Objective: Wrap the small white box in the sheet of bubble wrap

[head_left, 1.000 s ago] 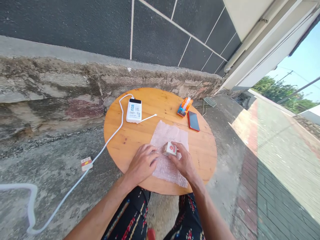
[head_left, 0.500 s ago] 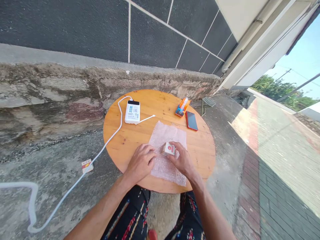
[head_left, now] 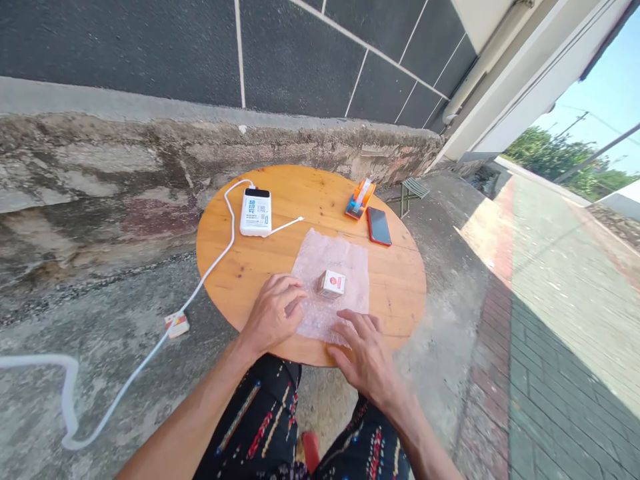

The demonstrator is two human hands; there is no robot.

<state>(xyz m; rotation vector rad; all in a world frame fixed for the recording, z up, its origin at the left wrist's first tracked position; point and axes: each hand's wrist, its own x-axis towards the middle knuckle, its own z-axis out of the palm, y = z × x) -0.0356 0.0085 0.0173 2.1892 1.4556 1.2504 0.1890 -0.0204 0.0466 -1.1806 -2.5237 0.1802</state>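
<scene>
Now, on the sheet of bubble wrap [head_left: 345,257], 1 small white box [head_left: 331,285] with a red mark on its top. Just beyond the fingertips of the right hand [head_left: 367,355], on their far side, with a clear gap between. Also just to the right of the fingertips of the left hand [head_left: 274,310], again apart from them. Right hand with fingers spread and loosely bent, thumb well away from them, low by the near edge of the table [head_left: 395,287]. Left hand with fingers loosely curled and apart from the thumb, at the left edge of the wrap. Impossible to tell whether either hand touches the wrap.

Compared with 0.5 s ago, right hand drawn back from around the box towards the near edge, box now free of its fingers. Box in about the same place on the wrap; left hand almost unchanged in spot and pose. Whole table slightly higher in view.

Past the far right corner of the wrap, 1 phone [head_left: 379,227] with a red edge, just beside 1 orange and blue tape dispenser [head_left: 360,199]. Far left, 1 white power bank [head_left: 255,212] with a long cable [head_left: 230,243] running off the table and a short cord [head_left: 286,225] towards the wrap. On the ground [head_left: 150,287], 1 small packet [head_left: 181,328], crossed by the long cable.
</scene>
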